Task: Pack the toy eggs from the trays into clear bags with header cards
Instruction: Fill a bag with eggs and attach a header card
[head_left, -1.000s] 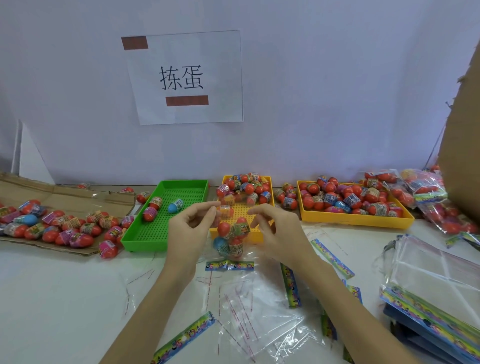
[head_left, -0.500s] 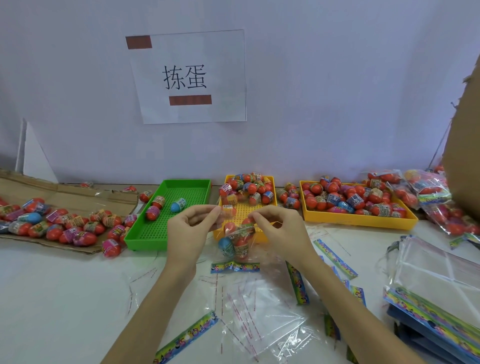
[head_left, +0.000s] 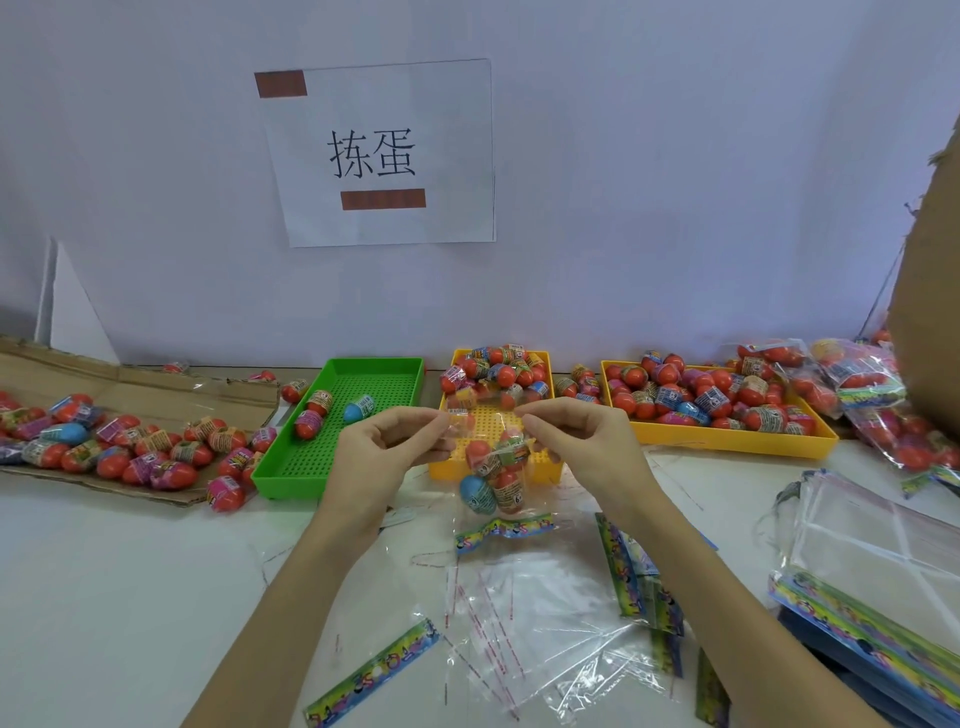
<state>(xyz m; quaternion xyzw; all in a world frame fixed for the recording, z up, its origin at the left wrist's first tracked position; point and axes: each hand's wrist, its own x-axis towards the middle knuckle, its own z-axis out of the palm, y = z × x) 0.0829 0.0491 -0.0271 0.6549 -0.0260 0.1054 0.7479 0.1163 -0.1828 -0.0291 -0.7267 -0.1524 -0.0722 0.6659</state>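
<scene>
Both hands pinch the clear bag's (head_left: 491, 467) open top, left hand (head_left: 387, 449) and right hand (head_left: 576, 441) equally near; the bag with eggs (head_left: 493, 483) hangs straight below the fingers, above the surface (head_left: 130, 597).

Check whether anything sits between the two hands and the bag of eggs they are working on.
Nothing visible does. The left hand and right hand already pinch the open top of the clear bag, which hangs between them with eggs inside, above the header card at its bottom.
</scene>
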